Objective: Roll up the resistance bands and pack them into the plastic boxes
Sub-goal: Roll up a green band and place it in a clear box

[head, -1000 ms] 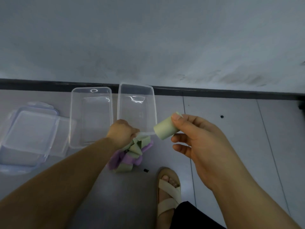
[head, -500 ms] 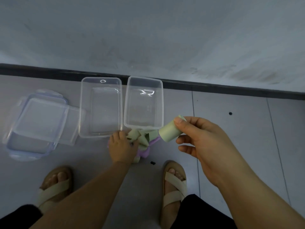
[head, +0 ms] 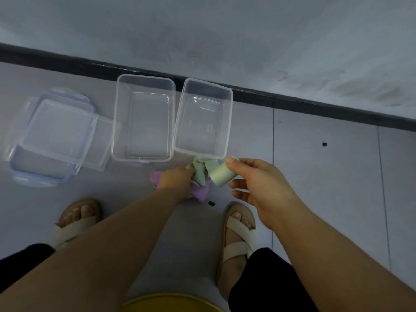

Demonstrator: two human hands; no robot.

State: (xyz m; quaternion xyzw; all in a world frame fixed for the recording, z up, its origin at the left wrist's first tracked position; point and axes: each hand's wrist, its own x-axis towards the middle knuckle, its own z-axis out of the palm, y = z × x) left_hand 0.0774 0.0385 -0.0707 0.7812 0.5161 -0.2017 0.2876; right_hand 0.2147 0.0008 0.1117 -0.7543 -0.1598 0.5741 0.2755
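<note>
Right now you have one green band rolled into a tight cylinder (head: pixel 222 175), pinched between the thumb and fingertips of your right hand (head: pixel 258 183), held just past the near edge of the right-hand box (head: pixel 227 122). Your left hand (head: pixel 177 179) is down on the loose heap of green and purple bands (head: pixel 200 188) on the floor, fingers closed into it. Both boxes look empty, so packing seems barely begun. The next move, I judge, is to carry the roll forward over the near wall of that box and set it down so it does not spring open. The left box (head: pixel 144 154) sits just beside it, with the two lids (head: pixel 56 136) stacked askew further left. All of this rests on a grey tiled floor (head: pixel 326 176), against a pale wall (head: pixel 225 30) with a dark skirting strip (head: pixel 315 102).
</note>
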